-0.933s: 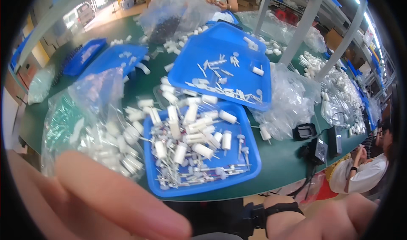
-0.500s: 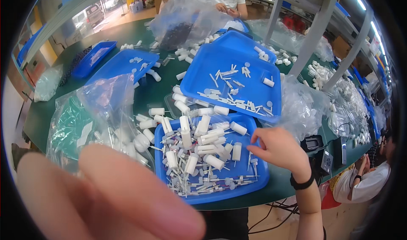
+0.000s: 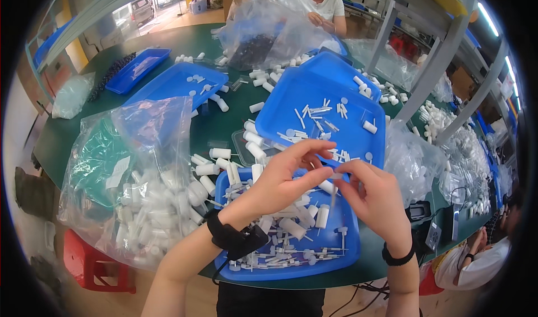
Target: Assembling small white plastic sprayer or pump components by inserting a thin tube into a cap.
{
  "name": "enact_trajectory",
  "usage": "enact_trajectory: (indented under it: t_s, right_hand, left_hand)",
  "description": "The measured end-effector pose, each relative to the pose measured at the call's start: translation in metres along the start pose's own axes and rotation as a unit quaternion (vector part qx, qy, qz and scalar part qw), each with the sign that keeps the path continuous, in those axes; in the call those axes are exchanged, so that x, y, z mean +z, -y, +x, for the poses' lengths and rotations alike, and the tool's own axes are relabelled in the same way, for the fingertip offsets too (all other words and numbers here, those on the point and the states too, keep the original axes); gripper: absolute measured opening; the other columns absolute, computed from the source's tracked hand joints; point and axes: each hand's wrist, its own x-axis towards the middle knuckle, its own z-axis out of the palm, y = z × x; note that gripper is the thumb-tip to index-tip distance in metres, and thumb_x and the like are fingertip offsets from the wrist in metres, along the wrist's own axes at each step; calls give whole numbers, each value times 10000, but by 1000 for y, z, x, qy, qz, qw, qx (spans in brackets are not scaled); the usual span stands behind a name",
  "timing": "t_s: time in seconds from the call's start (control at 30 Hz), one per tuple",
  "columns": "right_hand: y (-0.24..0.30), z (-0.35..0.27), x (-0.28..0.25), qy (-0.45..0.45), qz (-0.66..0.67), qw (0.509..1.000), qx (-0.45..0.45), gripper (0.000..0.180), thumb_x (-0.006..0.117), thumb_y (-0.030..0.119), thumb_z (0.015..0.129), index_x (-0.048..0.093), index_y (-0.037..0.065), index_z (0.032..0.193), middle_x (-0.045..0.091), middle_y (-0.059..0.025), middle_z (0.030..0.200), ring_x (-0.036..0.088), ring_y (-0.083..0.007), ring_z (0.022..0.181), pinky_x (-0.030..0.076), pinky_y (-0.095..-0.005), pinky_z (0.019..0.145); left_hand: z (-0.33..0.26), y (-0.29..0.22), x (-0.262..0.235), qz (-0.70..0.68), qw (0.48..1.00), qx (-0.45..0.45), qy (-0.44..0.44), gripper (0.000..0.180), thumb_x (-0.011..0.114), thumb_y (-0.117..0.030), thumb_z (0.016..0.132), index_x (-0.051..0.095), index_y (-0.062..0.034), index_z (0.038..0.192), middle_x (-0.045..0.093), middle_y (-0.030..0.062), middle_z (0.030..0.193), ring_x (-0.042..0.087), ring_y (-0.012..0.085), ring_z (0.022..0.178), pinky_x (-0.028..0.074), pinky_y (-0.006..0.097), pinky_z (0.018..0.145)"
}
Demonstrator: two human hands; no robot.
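Both hands meet above the near blue tray (image 3: 291, 269), which is full of small white plastic tubes and thin pins. My left hand (image 3: 283, 180) reaches across it with fingers stretched toward the right. My right hand (image 3: 372, 199) pinches a thin white pin (image 3: 334, 191) that hangs from its fingertips, and the left fingertips touch the pin's top. A second blue tray (image 3: 291, 107), tilted, lies just beyond with a few white parts on it. Each wrist wears a black band.
A clear bag of white tubes (image 3: 140, 188) stands at the left. More blue trays (image 3: 168, 82) and loose tubes lie on the green table (image 3: 218, 126). Another person (image 3: 319, 3) works at the far side. Clear bags (image 3: 414, 160) and a metal frame post (image 3: 437, 65) are at the right.
My left hand, earlier a blur close to the camera, has come down over the near tray. My right hand rose from the lower edge, and both now meet on a pin.
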Motion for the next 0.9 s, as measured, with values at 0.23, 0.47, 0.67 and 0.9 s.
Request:
enact_trajectory:
  t_s: [0.23, 0.47, 0.67, 0.9]
  right_hand:
    - [10, 75, 27, 127, 170, 977, -21, 239, 644, 151, 772, 623, 63, 993, 569, -70, 656, 505, -167, 527, 406, -270, 510]
    - [-56, 208, 164, 0, -117, 980, -159, 198, 575, 147, 763, 623, 61, 935, 635, -93, 799, 613, -245, 834, 436, -358, 745]
    - [-27, 230, 207, 201, -335, 920, -35, 192, 569, 153, 768, 688, 122, 915, 677, -84, 914, 648, -248, 875, 398, -405, 826]
    - [-4, 181, 132, 87, 102, 990, -54, 221, 630, 139, 750, 544, -19, 878, 651, -166, 815, 646, -295, 782, 493, -367, 645]
  left_hand:
    - [-3, 21, -44, -249, 962, -51, -104, 379, 533, -89, 904, 451, -24, 1268, 611, 140, 1011, 618, 176, 837, 510, 292, 747]
    - [0, 31, -87, -251, 923, 40, -288, 398, 533, -137, 911, 417, -48, 1281, 612, 89, 1006, 566, 145, 682, 471, 284, 620]
    - [-6, 37, -105, -270, 902, 55, -331, 369, 537, -136, 915, 437, -26, 1252, 527, 127, 1192, 533, 126, 862, 440, 283, 794]
    - [-5, 42, -103, -269, 898, 41, -345, 268, 566, -87, 888, 499, -26, 1141, 542, 109, 1166, 565, 162, 919, 457, 297, 856]
